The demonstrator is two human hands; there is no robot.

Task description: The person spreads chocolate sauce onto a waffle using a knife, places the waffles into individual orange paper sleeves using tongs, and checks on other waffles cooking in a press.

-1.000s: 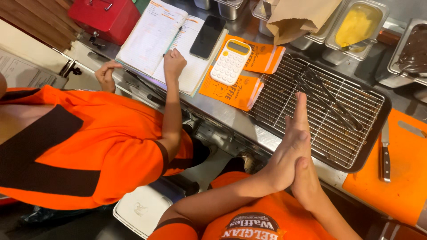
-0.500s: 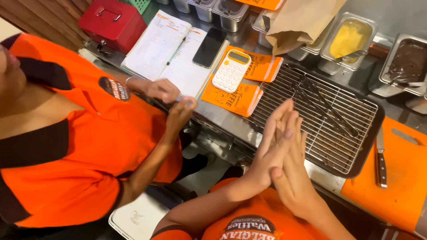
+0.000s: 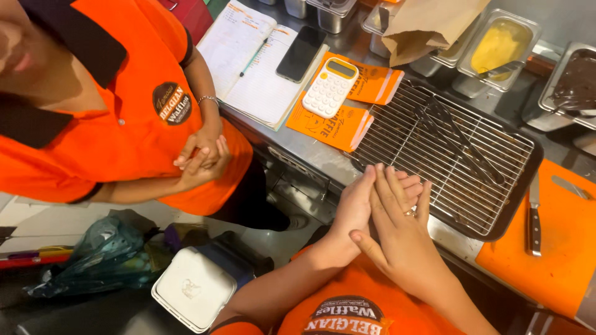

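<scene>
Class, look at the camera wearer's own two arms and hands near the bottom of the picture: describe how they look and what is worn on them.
Both forearms are bare, with no gloves or long sleeves. The right hand wears a small ring on one finger. The left hand shows no ring or bracelet from this side. The arms come out of an orange shirt with a dark round badge on the chest.

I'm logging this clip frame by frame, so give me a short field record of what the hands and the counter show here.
left hand: flat, pressed palm to palm against the right, holding nothing
right hand: flat against the left, ring on one finger
nearest thing: wire cooling rack in a dark tray, black tongs lying on it
counter: white calculator, open notebook, black phone, orange cutting board with knife
co-worker: hands clasped, orange shirt
</scene>
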